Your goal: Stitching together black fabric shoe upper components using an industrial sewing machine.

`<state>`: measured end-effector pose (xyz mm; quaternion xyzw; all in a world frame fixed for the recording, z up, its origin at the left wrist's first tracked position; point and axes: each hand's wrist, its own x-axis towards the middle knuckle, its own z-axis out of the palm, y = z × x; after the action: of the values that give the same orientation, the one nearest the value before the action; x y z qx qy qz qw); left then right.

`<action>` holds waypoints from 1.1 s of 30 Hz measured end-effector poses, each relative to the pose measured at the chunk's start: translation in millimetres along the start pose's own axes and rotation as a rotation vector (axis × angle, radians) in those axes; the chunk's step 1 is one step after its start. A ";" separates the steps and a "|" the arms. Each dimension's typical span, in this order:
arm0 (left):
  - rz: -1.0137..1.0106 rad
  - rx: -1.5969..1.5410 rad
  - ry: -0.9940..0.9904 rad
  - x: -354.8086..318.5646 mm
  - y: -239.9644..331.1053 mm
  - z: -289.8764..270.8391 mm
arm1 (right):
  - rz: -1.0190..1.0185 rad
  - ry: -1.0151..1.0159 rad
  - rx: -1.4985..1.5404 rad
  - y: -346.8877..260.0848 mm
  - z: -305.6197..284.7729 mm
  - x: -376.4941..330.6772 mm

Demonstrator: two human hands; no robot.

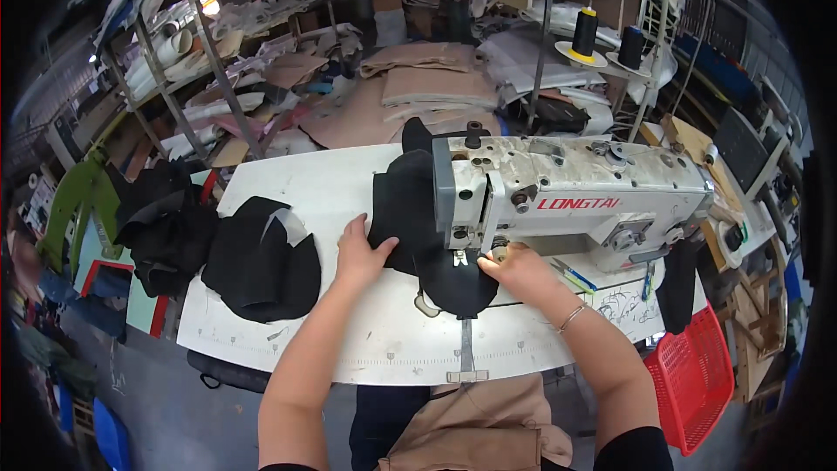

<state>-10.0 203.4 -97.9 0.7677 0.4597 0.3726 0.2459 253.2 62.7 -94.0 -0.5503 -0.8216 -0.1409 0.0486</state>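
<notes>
A black fabric piece (459,287) with a rounded near end lies under the presser foot (459,257) of a white sewing machine (567,187). More black fabric (403,209) extends behind it to the left. My left hand (360,255) is open, its fingers spread flat on the table and its thumb touching the left edge of the cloth. Just right of the presser foot, my right hand (526,274) has its fingers closed at the right edge of the fabric piece. The machine head hides part of the cloth.
Further left on the white table (349,344) lie stacked black cut pieces (261,262) and a black fabric heap (166,227). Pens (579,277) rest right of my right hand. Thread cones (585,32) stand behind the machine. A red plastic basket (693,379) sits low at the right.
</notes>
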 end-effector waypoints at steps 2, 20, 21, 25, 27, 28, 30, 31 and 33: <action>-0.198 0.225 0.004 23.2 -0.9 2.9 | -0.030 0.008 -0.068 0.8 -2.0 4.6; 0.241 -0.086 -0.259 110.5 66.0 108.3 | 0.055 0.135 0.033 -79.1 -23.9 11.0; 0.256 -0.115 -0.259 110.5 67.2 111.7 | 0.088 0.122 0.013 -81.8 -21.6 9.2; 0.312 -0.231 -0.257 97.6 58.9 112.3 | 0.096 0.086 -0.035 -84.7 -19.7 10.5; 0.336 -0.286 -0.258 102.2 60.0 113.9 | 0.096 0.084 -0.017 -84.0 -23.7 11.3; 0.347 -0.311 -0.259 102.0 58.0 113.1 | 0.094 0.083 0.000 -83.3 -23.8 11.3; 0.369 -0.361 -0.262 92.9 51.3 109.3 | 0.125 0.078 0.089 -82.3 -22.0 8.5; 0.381 -0.384 -0.263 92.0 51.8 109.1 | 0.155 0.073 0.170 -81.6 -21.4 6.0; 0.396 -0.424 -0.264 81.9 43.3 96.0 | 0.165 0.084 0.345 -69.6 -32.0 -0.4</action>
<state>113.8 253.1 -96.1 0.8156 0.1777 0.3980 0.3806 187.0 28.5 -75.9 -0.5930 -0.7828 -0.0165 0.1879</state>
